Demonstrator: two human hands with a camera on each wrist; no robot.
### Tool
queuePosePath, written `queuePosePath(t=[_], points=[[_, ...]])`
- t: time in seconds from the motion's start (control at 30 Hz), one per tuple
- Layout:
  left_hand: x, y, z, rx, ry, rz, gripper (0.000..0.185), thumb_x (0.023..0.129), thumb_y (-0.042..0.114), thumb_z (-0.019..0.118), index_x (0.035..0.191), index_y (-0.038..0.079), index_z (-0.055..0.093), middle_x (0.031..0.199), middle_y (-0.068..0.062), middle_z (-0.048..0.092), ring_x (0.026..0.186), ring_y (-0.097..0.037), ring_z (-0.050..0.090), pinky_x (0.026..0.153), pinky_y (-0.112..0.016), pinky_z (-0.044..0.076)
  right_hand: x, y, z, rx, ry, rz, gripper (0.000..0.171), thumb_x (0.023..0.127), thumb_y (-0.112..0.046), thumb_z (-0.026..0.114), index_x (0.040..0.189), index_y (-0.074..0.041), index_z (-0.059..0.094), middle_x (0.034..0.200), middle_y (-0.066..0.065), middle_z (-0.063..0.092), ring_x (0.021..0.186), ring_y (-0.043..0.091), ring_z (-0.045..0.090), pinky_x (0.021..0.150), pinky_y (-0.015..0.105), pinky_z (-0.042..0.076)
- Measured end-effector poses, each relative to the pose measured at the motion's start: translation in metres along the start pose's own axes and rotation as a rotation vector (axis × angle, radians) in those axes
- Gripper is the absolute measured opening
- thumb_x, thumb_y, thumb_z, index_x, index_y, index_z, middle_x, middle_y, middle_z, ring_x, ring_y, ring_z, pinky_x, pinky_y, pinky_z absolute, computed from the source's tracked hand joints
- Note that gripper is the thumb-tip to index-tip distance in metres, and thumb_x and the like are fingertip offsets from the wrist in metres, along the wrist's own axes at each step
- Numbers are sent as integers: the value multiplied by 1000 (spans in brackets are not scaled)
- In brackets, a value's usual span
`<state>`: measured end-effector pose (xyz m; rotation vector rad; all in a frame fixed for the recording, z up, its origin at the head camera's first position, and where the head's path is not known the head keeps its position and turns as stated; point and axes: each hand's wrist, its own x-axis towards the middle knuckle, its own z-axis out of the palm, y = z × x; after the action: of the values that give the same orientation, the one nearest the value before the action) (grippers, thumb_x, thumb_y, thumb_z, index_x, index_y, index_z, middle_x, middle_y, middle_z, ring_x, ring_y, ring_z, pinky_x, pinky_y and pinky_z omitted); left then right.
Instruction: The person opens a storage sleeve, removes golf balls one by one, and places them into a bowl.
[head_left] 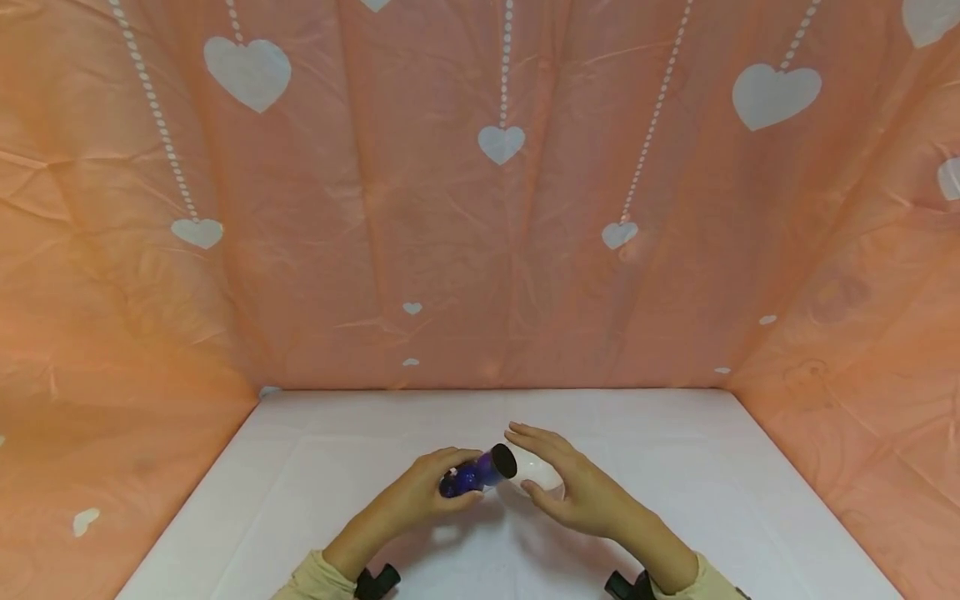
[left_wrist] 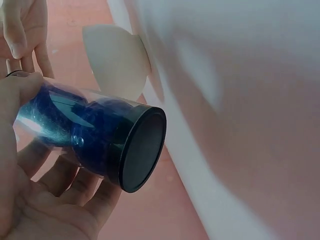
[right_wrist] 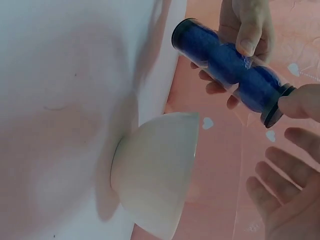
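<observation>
My left hand (head_left: pixel 427 487) grips a clear tube (head_left: pixel 472 475) with black end caps, its fingers and thumb wrapped round the side. Inside the tube (right_wrist: pixel 227 65) three blue balls sit in a row. It is held tilted above the table, one capped end toward my right hand (head_left: pixel 577 487). That hand's fingers are spread and relaxed, and its thumb (right_wrist: pixel 300 102) lies right at the near cap in the right wrist view. A white bowl (right_wrist: pixel 155 165) stands upright on the table below, partly hidden behind the right hand in the head view.
The white-covered table (head_left: pixel 337 442) carries the bowl, with shadows of both hands across it. An orange sheet with white hearts (head_left: pixel 450 250) hangs at the back and along both sides. A dark wrist camera (head_left: pixel 377 582) shows under the left sleeve.
</observation>
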<state>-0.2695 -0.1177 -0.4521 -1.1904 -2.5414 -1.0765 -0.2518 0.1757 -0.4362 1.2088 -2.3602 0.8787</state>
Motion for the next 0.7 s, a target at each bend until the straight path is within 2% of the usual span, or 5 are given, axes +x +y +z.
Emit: queuePosePath(t=[0.1,0.27,0.47,0.57,0.7], points=[[0,1,1,-3,-28,-13,49,100,29,80,140,5,66,131,-13,73,116,-26,70,98,-45,59,0,2,1,4,-8,-66,70,95,-3,77,159,-12,51,162,10,52,148,29,50,120,40,44],[0,2,1,-18,-51,-14,48,101,29,78,142,8,67,129,-8,74,113,-17,68,97,-40,59,1,5,3,38,-26,-152,69,94,3,75,157,-7,52,159,9,53,146,32,50,122,32,40],[1,2,-1,-66,-75,-43,45,100,27,79,140,10,67,129,-7,75,113,-14,69,96,-38,59,2,5,4,73,-16,-178,69,93,6,77,156,-7,52,152,7,57,141,32,53,120,28,41],[1,2,-2,-83,-80,-60,42,101,30,79,137,12,68,127,-6,75,110,-13,69,94,-34,58,3,6,4,82,-6,-189,70,93,7,76,157,-8,52,149,6,59,139,29,55,118,27,43],[1,2,-1,-79,-85,-74,40,102,33,77,135,12,69,128,-5,74,113,-15,68,96,-36,57,4,8,5,101,8,-205,70,91,9,77,155,-8,53,146,9,60,135,27,59,113,28,48]])
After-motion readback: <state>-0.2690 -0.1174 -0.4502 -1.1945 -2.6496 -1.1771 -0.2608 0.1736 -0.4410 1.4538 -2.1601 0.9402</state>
